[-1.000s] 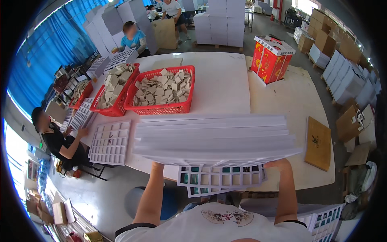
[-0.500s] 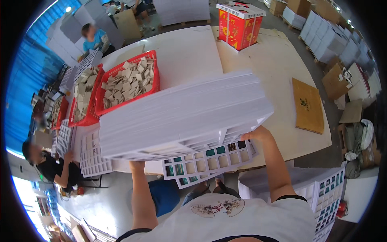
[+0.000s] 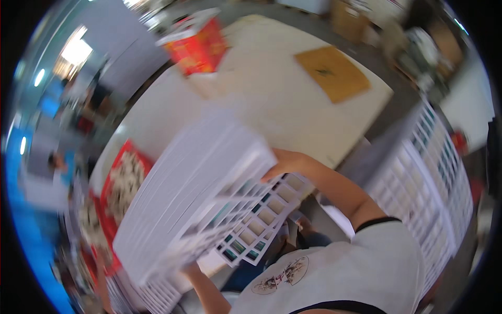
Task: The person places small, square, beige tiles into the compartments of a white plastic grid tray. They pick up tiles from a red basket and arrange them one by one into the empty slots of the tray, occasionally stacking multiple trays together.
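Both ends of the stack (image 3: 183,183) meet a hand, over the table's (image 3: 324,131) near edge: the right hand (image 3: 286,161) grips one; whether the left hand (image 3: 192,270) grips the other, blur hides. The stack looks heavy, stiff, able to slip apart; holding both ends from below seems best.
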`<state>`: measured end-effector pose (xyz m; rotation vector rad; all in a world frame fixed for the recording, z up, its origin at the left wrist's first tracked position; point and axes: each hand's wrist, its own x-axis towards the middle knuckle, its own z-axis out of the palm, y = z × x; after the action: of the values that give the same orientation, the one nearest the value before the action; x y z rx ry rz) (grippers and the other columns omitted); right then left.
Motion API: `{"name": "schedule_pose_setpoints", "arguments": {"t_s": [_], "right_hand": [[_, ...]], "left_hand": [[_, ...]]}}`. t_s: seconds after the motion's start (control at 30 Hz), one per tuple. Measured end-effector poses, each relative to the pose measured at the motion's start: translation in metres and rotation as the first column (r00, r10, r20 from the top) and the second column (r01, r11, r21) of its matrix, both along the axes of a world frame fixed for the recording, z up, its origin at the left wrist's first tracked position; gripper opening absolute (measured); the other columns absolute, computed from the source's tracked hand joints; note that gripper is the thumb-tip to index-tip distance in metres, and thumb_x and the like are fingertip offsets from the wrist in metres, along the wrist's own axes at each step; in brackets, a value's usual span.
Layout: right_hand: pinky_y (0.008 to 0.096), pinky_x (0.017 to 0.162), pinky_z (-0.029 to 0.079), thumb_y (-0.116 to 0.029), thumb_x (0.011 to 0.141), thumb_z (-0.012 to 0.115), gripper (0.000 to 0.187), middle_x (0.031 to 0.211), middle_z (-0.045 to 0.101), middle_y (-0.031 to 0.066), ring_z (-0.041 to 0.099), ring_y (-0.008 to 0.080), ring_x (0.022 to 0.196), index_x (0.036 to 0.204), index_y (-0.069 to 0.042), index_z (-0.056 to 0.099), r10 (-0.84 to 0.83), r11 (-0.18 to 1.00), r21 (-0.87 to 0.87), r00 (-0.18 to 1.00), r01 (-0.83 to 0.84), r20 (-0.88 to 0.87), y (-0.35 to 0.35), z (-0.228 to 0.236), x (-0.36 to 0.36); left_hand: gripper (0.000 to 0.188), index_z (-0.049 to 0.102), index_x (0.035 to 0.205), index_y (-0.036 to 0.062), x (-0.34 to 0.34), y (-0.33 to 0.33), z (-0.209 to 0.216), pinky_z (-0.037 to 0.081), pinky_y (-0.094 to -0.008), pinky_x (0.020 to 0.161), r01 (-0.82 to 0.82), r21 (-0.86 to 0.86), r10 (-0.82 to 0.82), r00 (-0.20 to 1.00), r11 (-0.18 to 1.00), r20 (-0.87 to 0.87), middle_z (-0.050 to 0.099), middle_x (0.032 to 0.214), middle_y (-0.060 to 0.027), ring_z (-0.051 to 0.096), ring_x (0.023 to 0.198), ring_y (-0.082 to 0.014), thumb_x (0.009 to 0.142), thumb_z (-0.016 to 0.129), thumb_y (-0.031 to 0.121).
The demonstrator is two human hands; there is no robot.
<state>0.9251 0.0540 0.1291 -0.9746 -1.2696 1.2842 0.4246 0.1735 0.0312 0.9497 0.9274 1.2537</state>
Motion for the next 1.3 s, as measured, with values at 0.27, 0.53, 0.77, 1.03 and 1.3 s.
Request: {"name": "schedule_pose_setpoints", "arguments": {"t_s": [0.27, 0.53, 0.77, 1.03, 1.3], "right_hand": [[0.0390, 0.114, 0.021, -0.057, 0.063, 0.081, 0.125, 0.147, 0.026, 0.0211, 0.025, 0.0318, 0.138, 0.149, 0.003, 0.013, -0.466, 0.872, 0.298, 0.845, 0.389, 0.261, -0.141, 0.118, 0.038], [0.0379, 0.102, 0.042, -0.069, 0.077, 0.063, 0.096, 0.136, 0.049, 0.0145, 0.050, 0.0242, 0.123, 0.141, -0.003, 0.039, -0.887, 0.462, -0.026, 0.462, 0.887, -0.005, -0.415, 0.186, 0.114], [0.0440, 0.095, 0.048, -0.035, 0.073, 0.080, 0.073, 0.123, 0.059, 0.0186, 0.058, 0.0314, 0.112, 0.131, -0.001, 0.050, -0.946, 0.159, -0.306, 0.056, 0.939, -0.319, -0.713, 0.170, 0.233], [0.0417, 0.091, 0.051, -0.063, 0.077, 0.068, 0.070, 0.117, 0.064, 0.0094, 0.064, 0.0231, 0.102, 0.122, -0.009, 0.060, -0.964, -0.079, -0.519, -0.198, 0.851, -0.177, -0.845, 0.077, 0.286], [0.0452, 0.088, 0.053, -0.061, 0.079, 0.068, 0.067, 0.118, 0.065, 0.0087, 0.064, 0.0232, 0.105, 0.121, -0.010, 0.061, -0.963, -0.079, -0.563, -0.210, 0.823, -0.171, -0.852, 0.032, 0.311]], "left_hand": [[0.049, 0.047, 0.133, 0.0057, 0.134, 0.063, 0.122, 0.047, -0.0522, 0.096, 0.244, -0.032, -0.246, 0.964, 0.969, -0.101, 0.053, 0.130, -0.0137, 0.053, 0.117, -0.0335, 0.095, 0.044, 0.035], [0.053, 0.041, 0.138, 0.0079, 0.458, -0.036, 0.242, 0.043, -0.0508, 0.102, 0.983, 0.040, -0.980, 0.174, 0.179, 0.096, 0.049, 0.136, -0.0131, 0.050, 0.123, -0.0301, 0.099, 0.038, 0.043], [0.063, 0.045, 0.135, 0.0051, 0.746, -0.329, 0.281, 0.049, -0.0447, 0.096, 0.972, -0.224, -0.989, 0.039, 0.071, -0.143, 0.056, 0.128, -0.0133, 0.058, 0.114, -0.0282, 0.097, 0.039, 0.055], [0.071, 0.046, 0.138, 0.0077, 0.849, -0.476, 0.202, 0.048, -0.0438, 0.095, 0.926, -0.273, -0.938, -0.309, -0.259, -0.157, 0.055, 0.130, -0.0137, 0.057, 0.115, -0.0278, 0.091, 0.047, 0.062], [0.069, 0.044, 0.139, 0.0094, 0.853, -0.497, 0.149, 0.050, -0.0447, 0.094, 0.912, -0.324, -0.944, -0.304, -0.251, -0.125, 0.055, 0.130, -0.0126, 0.057, 0.116, -0.0272, 0.092, 0.047, 0.060]]}}
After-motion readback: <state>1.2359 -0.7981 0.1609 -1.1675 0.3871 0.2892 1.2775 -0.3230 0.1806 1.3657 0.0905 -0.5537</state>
